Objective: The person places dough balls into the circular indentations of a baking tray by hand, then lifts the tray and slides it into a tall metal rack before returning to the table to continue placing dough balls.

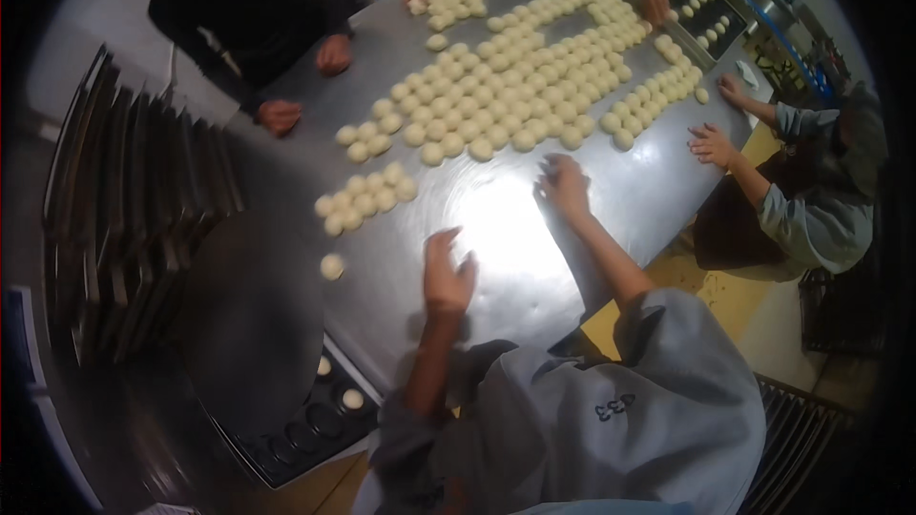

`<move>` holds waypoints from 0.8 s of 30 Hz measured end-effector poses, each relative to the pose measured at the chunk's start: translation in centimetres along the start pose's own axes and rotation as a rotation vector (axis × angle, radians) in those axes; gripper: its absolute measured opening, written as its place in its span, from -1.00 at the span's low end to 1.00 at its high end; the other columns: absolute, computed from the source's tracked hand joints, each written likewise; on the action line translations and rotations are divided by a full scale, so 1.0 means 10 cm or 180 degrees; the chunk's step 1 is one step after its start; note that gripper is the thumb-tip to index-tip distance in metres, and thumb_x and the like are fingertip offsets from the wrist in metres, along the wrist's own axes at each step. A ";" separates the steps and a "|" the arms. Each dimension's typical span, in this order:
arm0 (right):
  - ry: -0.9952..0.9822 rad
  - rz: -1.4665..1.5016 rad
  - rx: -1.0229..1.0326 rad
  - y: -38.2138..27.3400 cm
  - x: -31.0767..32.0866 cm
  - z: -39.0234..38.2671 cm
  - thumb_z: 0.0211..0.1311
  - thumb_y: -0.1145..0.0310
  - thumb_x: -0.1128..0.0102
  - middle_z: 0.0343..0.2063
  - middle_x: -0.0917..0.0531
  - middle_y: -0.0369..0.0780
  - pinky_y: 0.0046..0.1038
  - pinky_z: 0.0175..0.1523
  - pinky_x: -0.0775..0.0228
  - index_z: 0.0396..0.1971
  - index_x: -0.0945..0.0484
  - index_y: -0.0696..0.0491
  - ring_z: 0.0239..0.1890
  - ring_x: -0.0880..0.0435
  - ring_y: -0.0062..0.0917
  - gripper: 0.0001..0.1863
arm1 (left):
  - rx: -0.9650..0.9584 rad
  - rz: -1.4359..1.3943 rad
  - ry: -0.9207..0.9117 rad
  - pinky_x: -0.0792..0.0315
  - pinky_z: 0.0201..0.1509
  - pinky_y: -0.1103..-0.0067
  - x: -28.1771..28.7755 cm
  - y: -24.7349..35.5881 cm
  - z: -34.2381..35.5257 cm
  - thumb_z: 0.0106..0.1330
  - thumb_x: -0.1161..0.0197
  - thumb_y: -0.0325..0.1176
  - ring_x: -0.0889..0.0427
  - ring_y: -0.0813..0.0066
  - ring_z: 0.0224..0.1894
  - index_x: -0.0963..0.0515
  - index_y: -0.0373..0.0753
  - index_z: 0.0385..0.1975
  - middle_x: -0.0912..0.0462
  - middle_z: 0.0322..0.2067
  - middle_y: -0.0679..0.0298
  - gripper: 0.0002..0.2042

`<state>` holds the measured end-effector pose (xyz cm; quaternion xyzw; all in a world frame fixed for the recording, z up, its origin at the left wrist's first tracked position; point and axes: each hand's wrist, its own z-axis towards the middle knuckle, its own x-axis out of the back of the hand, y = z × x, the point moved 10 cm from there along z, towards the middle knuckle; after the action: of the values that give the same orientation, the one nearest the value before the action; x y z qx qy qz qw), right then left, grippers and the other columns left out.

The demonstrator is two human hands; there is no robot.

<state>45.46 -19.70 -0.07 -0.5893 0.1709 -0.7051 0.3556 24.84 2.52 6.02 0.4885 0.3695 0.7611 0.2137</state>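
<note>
My left hand (447, 273) is over the near part of the steel table (382, 248), thumb and fingers apart, holding nothing. To its left sit a small cluster of pale dough balls (365, 204) and one lone dough ball (332, 267). Farther right, my right hand (566, 189) reaches forward with its fingers spread and nothing visible in it. It is closest to the front edge of a large mass of round dough balls (481, 149), apart from them. A bright reflection lies on the metal between my hands. Another line of dough balls (634, 106) runs at the right.
Stacked dark trays (124, 219) stand at the left. A dark moulded tray (324, 427) with a few dough balls lies below the table's near-left edge. Co-workers' hands (334, 55) (713, 145) rest around the table. At the far right is a filled baking tray (704, 10).
</note>
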 end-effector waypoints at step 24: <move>-0.1198 0.0265 0.1345 -0.86 -0.63 -0.92 0.02 0.09 -0.39 0.08 -0.55 -0.02 -0.07 0.29 -0.25 0.00 -0.52 0.11 0.20 -0.45 -0.06 -0.42 | 0.0581 0.0337 0.1014 -0.44 0.19 0.29 -0.16 -0.70 -0.81 0.07 -0.36 -0.39 -0.55 0.07 0.10 -0.61 -0.23 -0.04 -0.61 -0.02 0.07 -0.62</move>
<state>34.44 -10.93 -1.14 -0.6151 -0.0248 -0.5881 0.5246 17.98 2.98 -2.34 0.3979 0.4399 0.8023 0.0670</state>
